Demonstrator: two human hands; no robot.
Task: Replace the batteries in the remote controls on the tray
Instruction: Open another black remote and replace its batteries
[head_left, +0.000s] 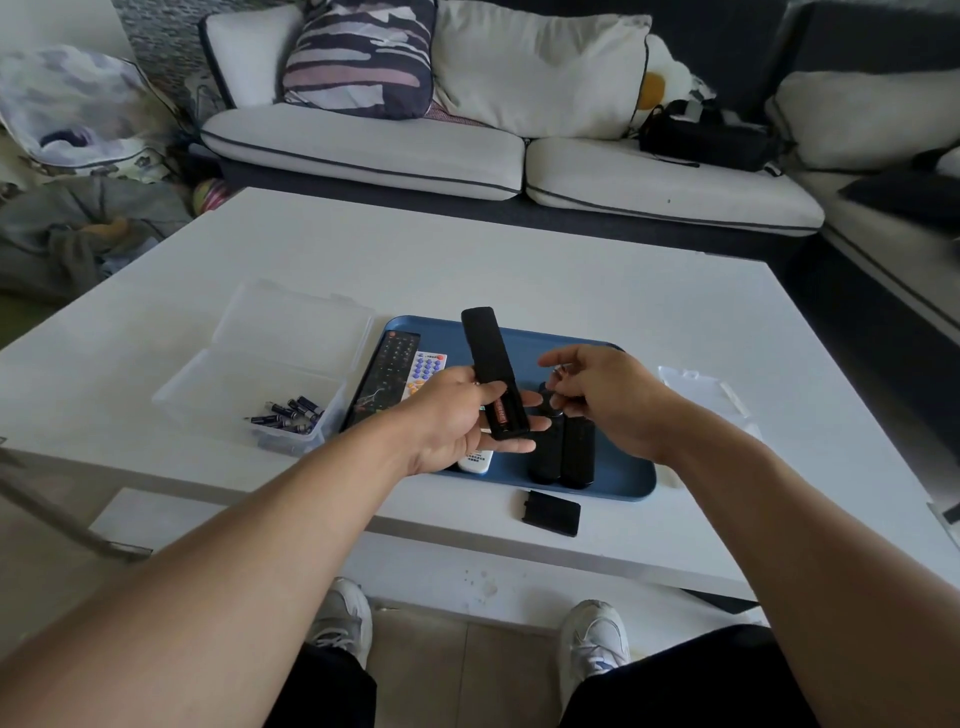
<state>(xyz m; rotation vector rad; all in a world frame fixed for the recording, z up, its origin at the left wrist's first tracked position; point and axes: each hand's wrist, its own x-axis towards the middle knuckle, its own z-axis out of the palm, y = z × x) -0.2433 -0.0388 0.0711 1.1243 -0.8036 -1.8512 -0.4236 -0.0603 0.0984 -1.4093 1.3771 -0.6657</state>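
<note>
We are holding the open remote (493, 371) over the tray (613, 475) in our left hand (462, 415), one battery (500, 413) seated. Our right hand (597, 395) seems to be pinching something small, unclear what. Next, probably seating a second battery, then refitting the cover (549, 512) lying on the near worktop (519, 260).

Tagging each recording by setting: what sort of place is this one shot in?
Most likely a home living room: a cushioned sofa with throw pillows stands behind a low white coffee table, and household remotes lie on a blue tray.
</note>
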